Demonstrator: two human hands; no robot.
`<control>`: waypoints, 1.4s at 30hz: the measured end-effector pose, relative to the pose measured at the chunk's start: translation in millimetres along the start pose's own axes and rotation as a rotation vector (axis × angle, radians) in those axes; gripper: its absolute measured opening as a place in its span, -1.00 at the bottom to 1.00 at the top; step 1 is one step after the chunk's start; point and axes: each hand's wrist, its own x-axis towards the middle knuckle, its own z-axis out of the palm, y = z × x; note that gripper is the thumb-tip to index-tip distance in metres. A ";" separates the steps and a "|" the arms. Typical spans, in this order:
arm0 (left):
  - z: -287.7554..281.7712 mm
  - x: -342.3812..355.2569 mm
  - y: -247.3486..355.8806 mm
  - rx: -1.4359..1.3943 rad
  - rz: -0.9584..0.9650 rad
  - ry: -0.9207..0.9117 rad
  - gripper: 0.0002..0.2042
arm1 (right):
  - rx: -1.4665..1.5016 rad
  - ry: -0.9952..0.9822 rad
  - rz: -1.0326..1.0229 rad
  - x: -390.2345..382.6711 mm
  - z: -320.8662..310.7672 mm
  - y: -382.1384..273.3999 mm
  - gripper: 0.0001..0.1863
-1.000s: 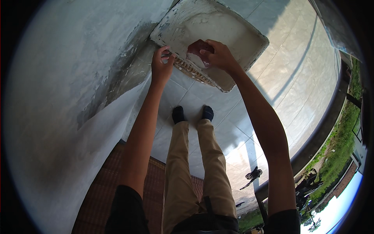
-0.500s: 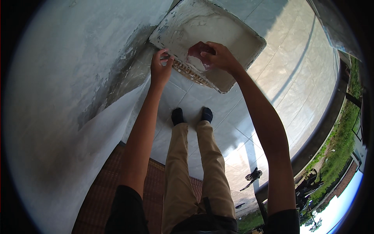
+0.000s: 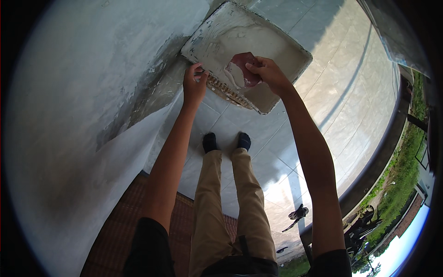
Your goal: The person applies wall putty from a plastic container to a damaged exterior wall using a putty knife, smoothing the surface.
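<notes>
My right hand (image 3: 272, 76) pinches a reddish-brown flat scraper (image 3: 249, 61) between thumb and fingers. Wet whitish paste clings to the scraper's left and lower side. Below it lies a shallow rectangular tray (image 3: 295, 50) with a stained, crusted rim and pale grey-white paste spread over its bottom. At the tray's near left edge, the curled fingers of my left hand (image 3: 194, 85) grip the rim. Under that edge shows a brown, paste-spotted woven support (image 3: 226, 92), its lower part hidden by the tray.
A grey plastered wall (image 3: 92, 69) with rough, bare patches rises on the left. Pale tiles (image 3: 258, 134) cover the floor, where my feet (image 3: 210, 142) stand. A reddish woven mat (image 3: 120, 231) lies at lower left. A dark ledge (image 3: 385, 152) borders grass at right.
My right hand has moved a little right and down, and the scraper is tilted so more of its pasted face shows. My left hand keeps its place at the tray rim.
</notes>
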 end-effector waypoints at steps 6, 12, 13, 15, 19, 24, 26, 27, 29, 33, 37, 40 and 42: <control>0.0 -17.2 19.1 -0.050 -0.029 0.108 -0.69 | 0.073 0.146 0.007 -14.4 8.1 5.5 -0.60; -39.4 -15.6 80.0 -0.289 -0.023 0.075 -0.76 | 0.374 0.137 0.000 -44.8 29.6 -13.8 -0.66; -42.1 -13.1 98.0 -0.299 0.006 0.077 -0.76 | 0.386 0.109 -0.021 -56.8 32.7 -26.7 -0.69; -50.8 -7.9 142.0 -0.381 0.112 0.048 -0.73 | 0.458 0.079 -0.083 -75.6 38.9 -49.0 -0.69; -90.3 -5.9 237.1 -0.352 0.281 0.051 -0.74 | 0.635 0.001 -0.199 -112.2 75.5 -101.9 -0.69; -138.2 -21.6 337.4 -0.341 0.480 0.071 -0.74 | 0.743 -0.109 -0.298 -161.1 121.6 -182.3 -0.71; -146.8 -35.6 382.8 -0.366 0.563 0.087 -0.74 | 0.769 -0.141 -0.374 -185.6 120.9 -216.5 -0.76; -154.2 -41.6 404.8 -0.372 0.594 0.103 -0.74 | 0.802 -0.330 -0.429 -171.1 97.8 -216.3 -0.63; -183.7 -58.0 430.2 -0.305 0.708 0.170 -0.77 | 0.764 -0.344 -0.469 -193.3 120.8 -251.8 -0.63; -243.4 -103.7 490.9 -0.258 0.817 0.311 -0.76 | 0.704 -0.389 -0.561 -237.0 155.4 -319.8 -0.58; -292.6 -160.7 528.6 -0.287 0.911 0.432 -0.79 | 0.649 -0.423 -0.580 -280.9 184.5 -353.8 -0.53; -324.9 -198.7 546.9 -0.270 0.963 0.526 -0.79 | 0.571 -0.461 -0.611 -314.2 217.7 -375.9 -0.51; -352.4 -229.5 558.1 -0.223 0.981 0.606 -0.79 | 0.528 -0.503 -0.631 -334.6 246.6 -389.9 -0.51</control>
